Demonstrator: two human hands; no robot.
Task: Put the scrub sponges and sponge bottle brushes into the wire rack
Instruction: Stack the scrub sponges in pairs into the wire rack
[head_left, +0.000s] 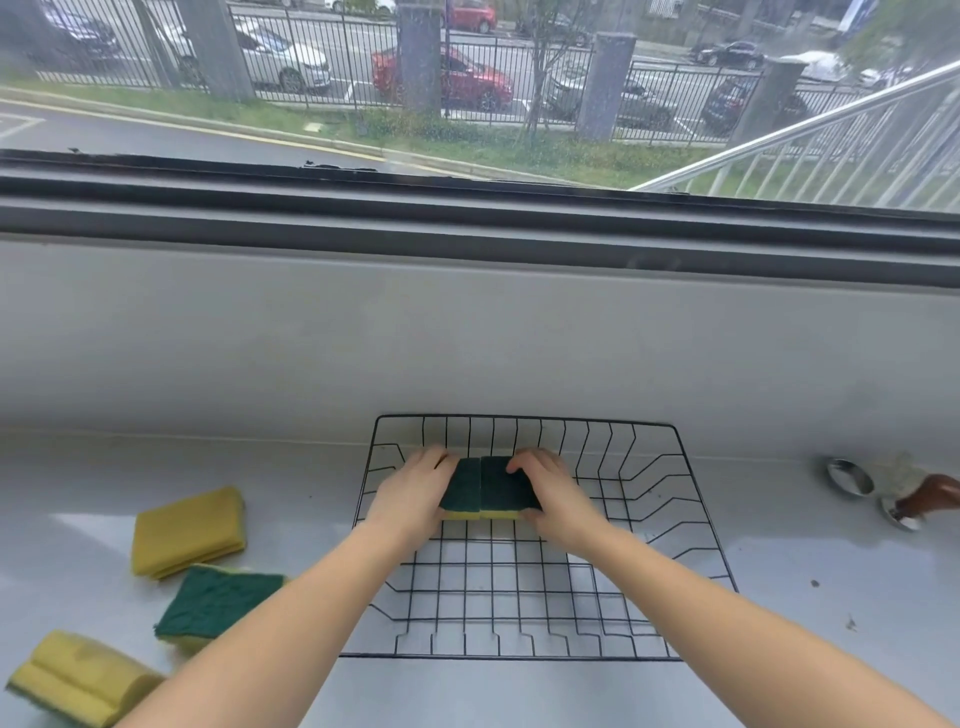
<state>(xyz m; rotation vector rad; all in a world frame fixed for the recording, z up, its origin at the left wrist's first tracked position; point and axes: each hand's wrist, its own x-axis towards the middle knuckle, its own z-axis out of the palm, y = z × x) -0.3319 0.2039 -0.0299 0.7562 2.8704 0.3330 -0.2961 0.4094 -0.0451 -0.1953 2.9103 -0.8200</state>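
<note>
Centre of frame: black wire rack sits on the grey worktop, against the sill wall. Left hand and right hand both inside the rack's far half, each clamped on one scrub sponge; the pair of sponges lies side by side, touching, green face up, yellow edge toward the camera. Lower left of frame, outside the rack: three more sponges on the worktop. Far right: brown-handled brushes, details unclear.
</note>
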